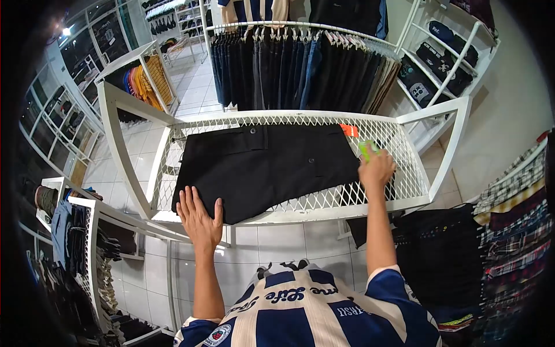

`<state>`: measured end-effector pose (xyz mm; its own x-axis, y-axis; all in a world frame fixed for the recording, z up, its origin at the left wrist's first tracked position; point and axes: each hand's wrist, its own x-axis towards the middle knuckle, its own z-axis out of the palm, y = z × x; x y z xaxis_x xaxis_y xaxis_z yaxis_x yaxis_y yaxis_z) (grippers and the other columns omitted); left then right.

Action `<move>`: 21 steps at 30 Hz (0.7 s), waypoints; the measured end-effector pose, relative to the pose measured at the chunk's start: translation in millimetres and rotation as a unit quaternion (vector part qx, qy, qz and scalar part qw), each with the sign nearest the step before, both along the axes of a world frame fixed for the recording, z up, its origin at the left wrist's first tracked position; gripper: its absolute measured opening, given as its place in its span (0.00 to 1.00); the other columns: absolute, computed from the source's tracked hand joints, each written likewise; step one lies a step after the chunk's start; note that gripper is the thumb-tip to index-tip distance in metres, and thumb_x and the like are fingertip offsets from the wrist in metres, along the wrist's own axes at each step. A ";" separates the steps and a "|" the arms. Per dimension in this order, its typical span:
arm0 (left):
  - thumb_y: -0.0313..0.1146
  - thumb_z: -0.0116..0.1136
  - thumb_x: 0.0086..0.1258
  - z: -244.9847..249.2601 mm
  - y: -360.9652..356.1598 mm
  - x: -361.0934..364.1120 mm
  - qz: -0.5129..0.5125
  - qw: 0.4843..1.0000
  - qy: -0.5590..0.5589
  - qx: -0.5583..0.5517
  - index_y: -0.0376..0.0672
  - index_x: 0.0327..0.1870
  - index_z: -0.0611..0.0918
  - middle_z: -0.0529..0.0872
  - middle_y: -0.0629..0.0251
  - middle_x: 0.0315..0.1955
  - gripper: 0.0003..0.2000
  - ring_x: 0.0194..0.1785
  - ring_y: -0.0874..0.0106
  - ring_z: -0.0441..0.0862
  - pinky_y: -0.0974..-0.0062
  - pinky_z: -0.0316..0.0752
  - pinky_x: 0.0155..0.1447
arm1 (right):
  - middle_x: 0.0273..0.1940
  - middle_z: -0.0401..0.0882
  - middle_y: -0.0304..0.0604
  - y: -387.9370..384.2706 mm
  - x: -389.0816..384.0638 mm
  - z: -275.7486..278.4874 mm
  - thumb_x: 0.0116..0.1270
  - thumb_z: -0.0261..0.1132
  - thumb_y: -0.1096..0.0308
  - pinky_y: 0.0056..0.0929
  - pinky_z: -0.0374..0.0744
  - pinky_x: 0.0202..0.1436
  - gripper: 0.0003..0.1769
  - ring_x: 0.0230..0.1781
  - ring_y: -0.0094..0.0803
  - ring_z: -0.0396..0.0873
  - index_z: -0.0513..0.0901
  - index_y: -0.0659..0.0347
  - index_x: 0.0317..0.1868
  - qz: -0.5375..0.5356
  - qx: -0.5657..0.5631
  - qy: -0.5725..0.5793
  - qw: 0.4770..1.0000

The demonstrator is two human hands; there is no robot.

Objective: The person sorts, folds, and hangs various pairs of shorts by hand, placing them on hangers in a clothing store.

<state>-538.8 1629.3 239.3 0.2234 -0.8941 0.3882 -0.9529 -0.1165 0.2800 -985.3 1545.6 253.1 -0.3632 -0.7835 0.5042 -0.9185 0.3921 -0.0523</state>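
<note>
Black pants or shorts [243, 168] lie spread on a white wire-mesh shelf [404, 173], with a small button and a pocket flap showing. My left hand [201, 217] rests flat on their lower left corner, fingers apart. At the right end of the garment, my right hand [377, 168] is closed on a small bright green object [367, 150], partly hidden by the fingers; its kind cannot be made out. An orange tag [349, 130] sticks out at the garment's upper right corner.
White end frames [124, 150] rise at both sides of the shelf. Behind it hangs a rail of dark pants [277, 69]. Plaid shirts [514, 231] hang at the right, folded caps or clothes [442, 63] sit on a shelf beyond, and another clothes rack [87, 243] stands at left.
</note>
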 end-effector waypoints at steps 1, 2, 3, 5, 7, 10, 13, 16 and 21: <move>0.58 0.51 0.79 -1.3 0.9 0.1 0.000 1.000 -0.006 -0.004 0.30 0.78 0.67 0.65 0.45 0.80 0.40 0.85 0.50 0.54 0.51 0.44 0.87 | 0.49 0.81 0.46 2.2 -0.9 6.9 0.72 0.70 0.53 0.50 0.70 0.61 0.26 0.52 0.47 0.79 0.84 0.41 0.70 0.014 -0.032 -0.069 0.997; 0.58 0.51 0.79 -1.0 -0.4 -0.6 0.003 1.000 -0.003 -0.008 0.30 0.78 0.67 0.65 0.45 0.80 0.40 0.85 0.50 0.54 0.51 0.44 0.87 | 0.48 0.81 0.47 0.7 -3.0 17.3 0.72 0.70 0.53 0.50 0.71 0.60 0.26 0.51 0.47 0.79 0.84 0.41 0.69 0.030 -0.068 -0.136 0.988; 0.58 0.51 0.79 -0.6 -1.6 -0.4 0.003 1.000 0.002 -0.003 0.30 0.79 0.67 0.65 0.45 0.80 0.40 0.86 0.51 0.54 0.51 0.44 0.87 | 0.47 0.81 0.47 5.0 13.8 20.9 0.71 0.71 0.53 0.49 0.72 0.59 0.25 0.50 0.46 0.79 0.86 0.42 0.67 0.090 -0.123 -0.144 0.978; 0.58 0.52 0.79 -0.5 -0.2 1.0 0.004 1.000 0.004 0.003 0.31 0.79 0.67 0.65 0.46 0.80 0.40 0.86 0.51 0.54 0.51 0.44 0.87 | 0.49 0.80 0.46 17.8 55.7 21.3 0.69 0.73 0.52 0.48 0.71 0.60 0.26 0.52 0.44 0.79 0.86 0.39 0.67 0.206 -0.069 -0.144 0.965; 0.58 0.52 0.79 0.5 1.0 0.8 0.002 1.000 0.006 0.007 0.30 0.79 0.67 0.65 0.46 0.80 0.40 0.86 0.51 0.54 0.51 0.44 0.87 | 0.52 0.80 0.45 24.5 61.9 0.4 0.68 0.74 0.51 0.45 0.70 0.62 0.28 0.54 0.43 0.79 0.85 0.37 0.69 0.259 -0.003 -0.093 0.961; 0.57 0.53 0.78 -1.1 0.6 -0.2 0.002 1.000 0.008 -0.003 0.30 0.78 0.68 0.65 0.45 0.80 0.40 0.85 0.50 0.54 0.51 0.44 0.87 | 0.52 0.81 0.47 7.0 12.5 5.2 0.71 0.71 0.49 0.47 0.70 0.63 0.29 0.55 0.45 0.79 0.83 0.39 0.71 0.016 0.035 -0.046 0.998; 0.57 0.53 0.78 -3.6 -1.4 2.1 0.002 1.000 0.006 -0.008 0.30 0.78 0.68 0.65 0.45 0.80 0.40 0.85 0.50 0.55 0.51 0.44 0.87 | 0.51 0.81 0.47 9.7 5.9 22.3 0.71 0.71 0.49 0.47 0.71 0.63 0.28 0.55 0.46 0.79 0.84 0.41 0.70 0.056 -0.079 -0.157 0.983; 0.58 0.53 0.79 -3.3 0.2 2.4 -0.002 1.000 0.004 -0.002 0.30 0.78 0.68 0.65 0.45 0.80 0.40 0.85 0.50 0.55 0.50 0.44 0.87 | 0.51 0.82 0.47 27.9 55.1 9.9 0.69 0.72 0.48 0.45 0.71 0.61 0.27 0.55 0.46 0.79 0.85 0.39 0.68 0.241 -0.085 -0.078 0.964; 0.57 0.53 0.79 -3.9 0.5 2.2 0.001 1.000 0.008 -0.001 0.33 0.79 0.67 0.66 0.47 0.80 0.39 0.86 0.52 0.54 0.51 0.43 0.87 | 0.55 0.82 0.46 21.9 8.5 -0.2 0.71 0.70 0.48 0.48 0.70 0.62 0.28 0.56 0.45 0.79 0.83 0.37 0.71 0.056 -0.011 -0.036 0.998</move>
<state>-536.6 1629.8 235.4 0.2310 -0.8930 0.3862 -0.9479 -0.1170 0.2963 -976.8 1567.5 252.9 -0.3106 -0.8100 0.4974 -0.9497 0.2860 -0.1274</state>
